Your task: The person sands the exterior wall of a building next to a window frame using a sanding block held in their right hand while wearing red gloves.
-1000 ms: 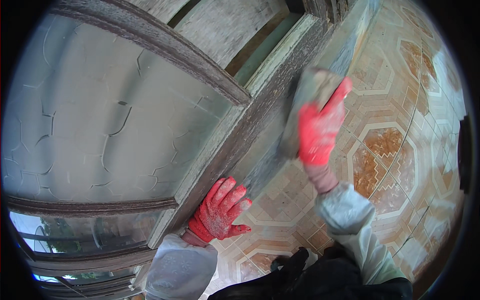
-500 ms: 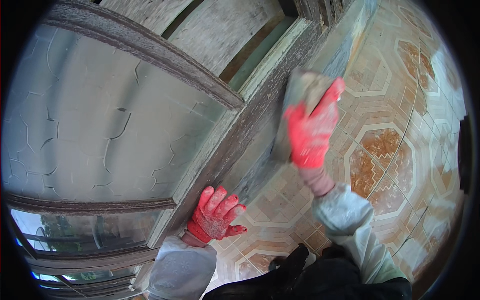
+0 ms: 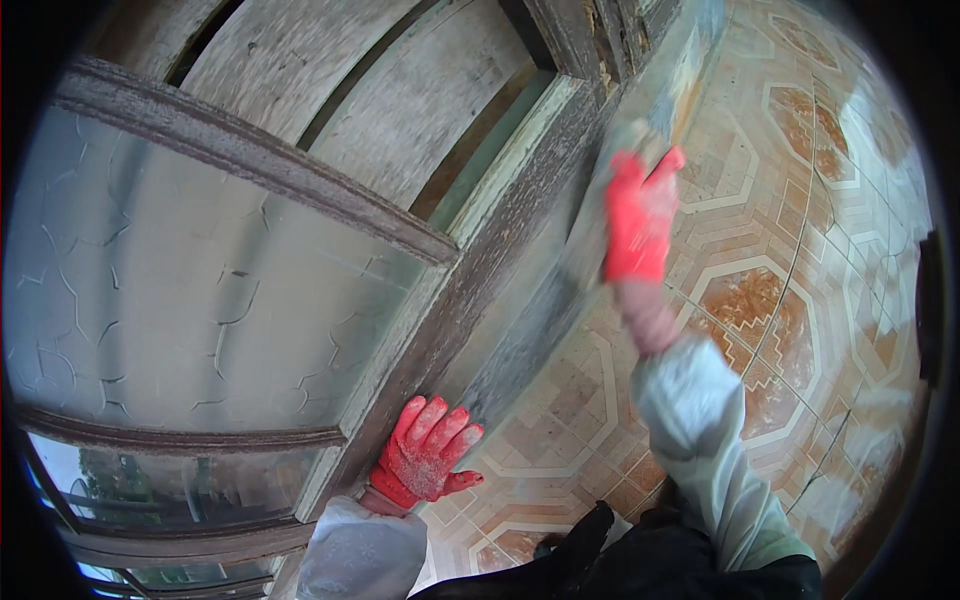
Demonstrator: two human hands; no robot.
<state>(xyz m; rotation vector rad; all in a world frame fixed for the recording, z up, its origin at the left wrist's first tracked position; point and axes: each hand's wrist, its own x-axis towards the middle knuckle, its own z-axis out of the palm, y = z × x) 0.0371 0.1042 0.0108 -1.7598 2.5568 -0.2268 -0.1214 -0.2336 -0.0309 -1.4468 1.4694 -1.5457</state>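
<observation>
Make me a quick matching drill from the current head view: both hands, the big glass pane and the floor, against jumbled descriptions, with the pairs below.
Things
1. Left gloved hand
2. Right gloved hand
3. Big glass pane
4. Tiled floor

Descriptions
A. Greyish, with thin crooked lines, at picture left
B. Motion-blurred, holding a blurred grey-beige tool
C. Brown and cream, with octagon shapes
D. Fingers spread, holding nothing visible

Pairs
1-D
2-B
3-A
4-C

Looks like older house — weathered wooden frame (image 3: 500, 240), textured glass (image 3: 250, 300), patterned floor tiles (image 3: 735, 240).
</observation>
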